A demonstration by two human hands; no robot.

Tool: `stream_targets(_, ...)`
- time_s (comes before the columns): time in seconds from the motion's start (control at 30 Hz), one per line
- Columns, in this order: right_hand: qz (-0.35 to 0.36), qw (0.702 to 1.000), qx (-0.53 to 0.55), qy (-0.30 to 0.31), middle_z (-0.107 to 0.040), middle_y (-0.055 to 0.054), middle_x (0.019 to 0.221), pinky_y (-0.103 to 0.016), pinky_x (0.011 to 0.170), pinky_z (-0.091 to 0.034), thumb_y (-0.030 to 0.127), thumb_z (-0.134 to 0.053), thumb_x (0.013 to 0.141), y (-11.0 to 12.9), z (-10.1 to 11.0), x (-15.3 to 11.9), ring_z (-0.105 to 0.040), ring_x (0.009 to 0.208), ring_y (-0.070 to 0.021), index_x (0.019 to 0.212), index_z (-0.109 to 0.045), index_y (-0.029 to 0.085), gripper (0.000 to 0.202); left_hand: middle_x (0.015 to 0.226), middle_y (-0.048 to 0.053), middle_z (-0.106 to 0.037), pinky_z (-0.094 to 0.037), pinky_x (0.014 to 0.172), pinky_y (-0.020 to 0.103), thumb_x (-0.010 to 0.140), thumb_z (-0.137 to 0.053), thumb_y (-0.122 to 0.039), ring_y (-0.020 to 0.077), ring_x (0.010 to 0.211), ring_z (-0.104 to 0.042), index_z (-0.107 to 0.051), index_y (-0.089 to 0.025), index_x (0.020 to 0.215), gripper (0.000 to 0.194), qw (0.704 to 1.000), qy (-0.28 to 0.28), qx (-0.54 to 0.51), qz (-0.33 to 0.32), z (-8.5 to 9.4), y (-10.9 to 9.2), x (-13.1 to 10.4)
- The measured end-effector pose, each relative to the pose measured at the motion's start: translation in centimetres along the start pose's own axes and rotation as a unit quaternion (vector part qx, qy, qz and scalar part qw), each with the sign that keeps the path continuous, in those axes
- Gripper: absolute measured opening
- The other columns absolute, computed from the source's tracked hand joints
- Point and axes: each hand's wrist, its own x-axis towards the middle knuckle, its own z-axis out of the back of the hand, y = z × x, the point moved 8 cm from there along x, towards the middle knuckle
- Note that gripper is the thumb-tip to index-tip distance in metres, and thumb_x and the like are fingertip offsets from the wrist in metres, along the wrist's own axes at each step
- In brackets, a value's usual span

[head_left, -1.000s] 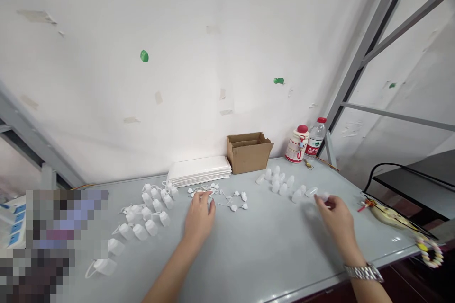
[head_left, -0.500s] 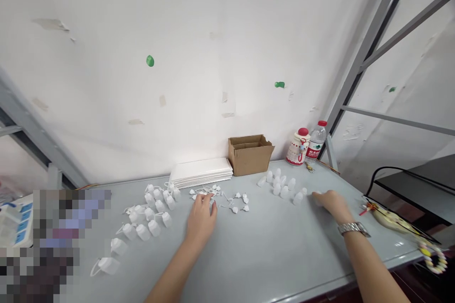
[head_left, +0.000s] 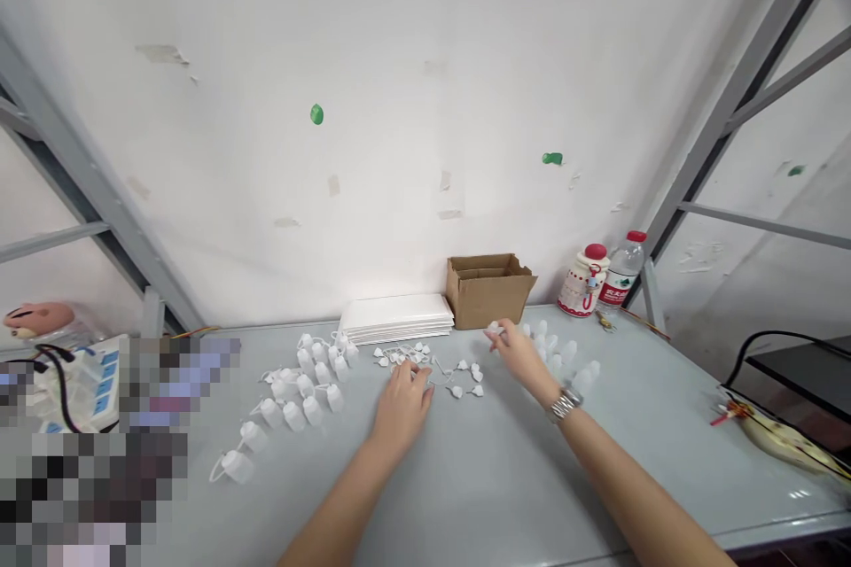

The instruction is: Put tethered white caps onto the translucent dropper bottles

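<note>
My left hand [head_left: 403,403] rests at the near edge of a pile of small white caps with thin straps [head_left: 402,356]. Its fingers curve downward and the thumb stands a little apart; what lies under the fingertips is partly hidden. Further right, my right hand [head_left: 522,359] is raised over the table, its fingertips pinched on a small translucent bottle [head_left: 493,328]. Behind that hand and wrist stand several more uncapped bottles [head_left: 568,351], partly covered. At the left, several capped bottles [head_left: 292,414] with looped straps stand in loose rows.
A stack of flat white boxes [head_left: 397,317] and an open cardboard box [head_left: 495,301] stand against the wall. To the right are a red-lidded white bottle [head_left: 578,291], a water bottle [head_left: 621,275] and keys [head_left: 605,322]. A power strip [head_left: 106,381] lies left.
My right hand has swung left from beyond the uncapped bottles to their left side. My left hand stays by the caps. The view has turned slightly left.
</note>
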Motion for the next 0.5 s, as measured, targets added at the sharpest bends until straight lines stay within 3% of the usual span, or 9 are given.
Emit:
stream_targets(0.1, -0.004, 0.999, -0.030, 0.009, -0.070, -0.008, 0.080, -0.027, 0.063, -0.039, 0.029, -0.042, 0.088, 0.0, -2.3, 1.4, -0.064, 0.079, -0.0222, 0.103, -0.052, 0.017, 0.022, 0.101, 0.009, -0.055, -0.044, 0.084, 0.036, 0.083, -0.045, -0.018, 0.0227, 0.100, -0.052, -0.058, -0.020, 0.107, 0.028, 1.000, -0.010, 0.004, -0.006, -0.1, -0.1, -0.1)
stream_targets(0.2, -0.017, 0.999, -0.045, 0.010, -0.069, -0.013, 0.091, -0.027, 0.065, -0.038, 0.029, -0.043, 0.088, -0.6, -3.1, 1.9, -0.063, 0.086, -0.0242, 0.103, -0.054, 0.016, 0.023, 0.101, 0.009, -0.055, -0.044, 0.083, 0.035, 0.083, -0.044, -0.020, 0.0221, 0.098, -0.053, -0.058, -0.020, 0.107, 0.027, 1.000, -0.026, -0.008, 0.015, 0.3, 0.4, 0.0)
stream_targets(0.33, -0.020, 0.999, -0.036, 0.009, -0.066, -0.015, 0.103, -0.029, 0.070, -0.039, 0.031, -0.049, 0.085, -0.8, -3.1, 1.7, -0.061, 0.094, -0.0276, 0.106, -0.056, 0.016, 0.026, 0.101, 0.009, -0.055, -0.044, 0.083, 0.035, 0.085, -0.040, -0.020, 0.0215, 0.096, -0.054, -0.056, -0.019, 0.110, 0.030, 0.998, -0.032, -0.021, 0.046, 1.0, 0.9, 0.3)
stream_targets(0.5, -0.026, 1.000, 0.010, 0.001, -0.067, -0.014, 0.094, -0.031, 0.071, -0.038, 0.033, -0.055, 0.080, -0.5, -2.2, 0.8, -0.060, 0.091, -0.0297, 0.109, -0.056, 0.015, 0.035, 0.102, 0.010, -0.057, -0.043, 0.082, 0.033, 0.086, -0.036, -0.022, 0.0215, 0.095, -0.055, -0.055, -0.017, 0.112, 0.033, 0.992, -0.033, -0.034, 0.114, 2.2, 2.0, 0.5)
